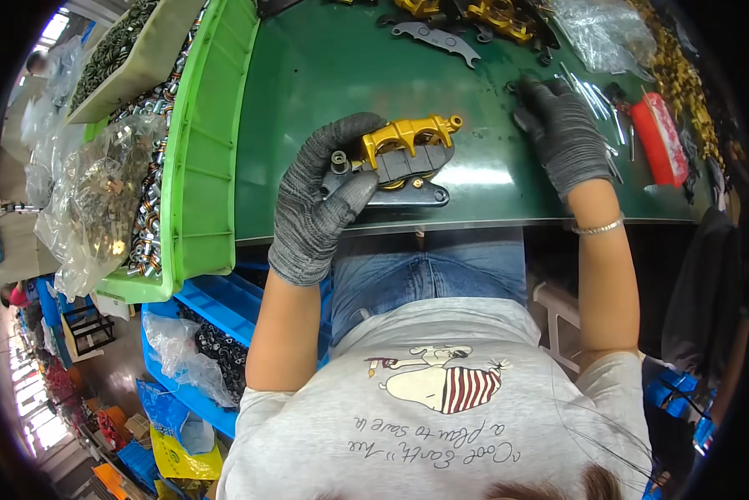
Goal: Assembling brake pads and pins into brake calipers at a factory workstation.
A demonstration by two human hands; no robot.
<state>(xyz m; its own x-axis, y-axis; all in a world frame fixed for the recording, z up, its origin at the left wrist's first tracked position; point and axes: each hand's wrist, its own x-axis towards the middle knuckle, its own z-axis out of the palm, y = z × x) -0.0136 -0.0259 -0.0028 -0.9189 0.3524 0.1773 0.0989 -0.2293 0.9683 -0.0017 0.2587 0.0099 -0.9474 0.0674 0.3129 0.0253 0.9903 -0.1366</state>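
Green bench: green bin, grey plate, metal pins, red packet.

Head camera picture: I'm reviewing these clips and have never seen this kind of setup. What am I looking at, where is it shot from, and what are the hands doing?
The camera sits on a person's head and looks down, so you see their own shirt, forearms and gloved hands; the fisheye lens bends straight edges.

The left hand holds a gold and grey metal assembly just above the green table. The right hand rests on the table on a scatter of thin silver pins, beside a red packet; whether it grips one I cannot tell.

At the left stands a green bin of small metal parts, partly covered by a clear plastic bag. More gold parts and a grey metal plate lie at the far edge.
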